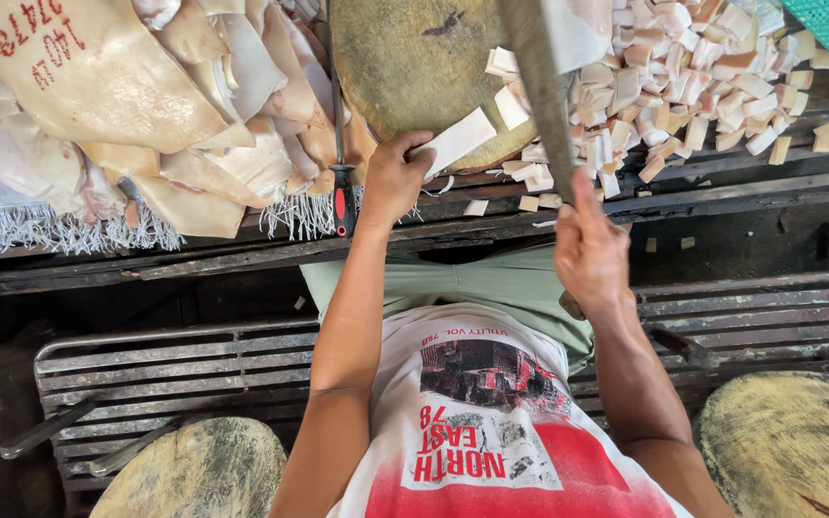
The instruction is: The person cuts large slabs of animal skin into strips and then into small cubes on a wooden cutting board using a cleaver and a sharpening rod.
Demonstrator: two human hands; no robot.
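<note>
Left hand (393, 179) pressed down on a pale cream, flat rectangular strip of pork skin (460, 139), fingers curled over its near end and pinning it to the round, worn wooden chopping block (405, 67). Strip smooth and waxy-looking, whitish with a faint tan edge, lying slantwise at the block's near rim, its far end pointing up toward the blade. Right hand (589, 251) wrapped tight around the handle of a broad grey steel cleaver (541, 91), fingers fully closed, blade raised and blurred above the block. Just right of the block, a heap of small cream-and-tan cut squares (698, 82) spread over the dark slatted wooden bench (741, 192), a few stray pieces near the strip. On the left, a pile of large uncut yellowish skin sheets (146, 105) resting on a frayed white woven sack (50, 230). Red-and-black-handled sharpening steel (342, 182) lying between pile and block, just beside the left hand.
</note>
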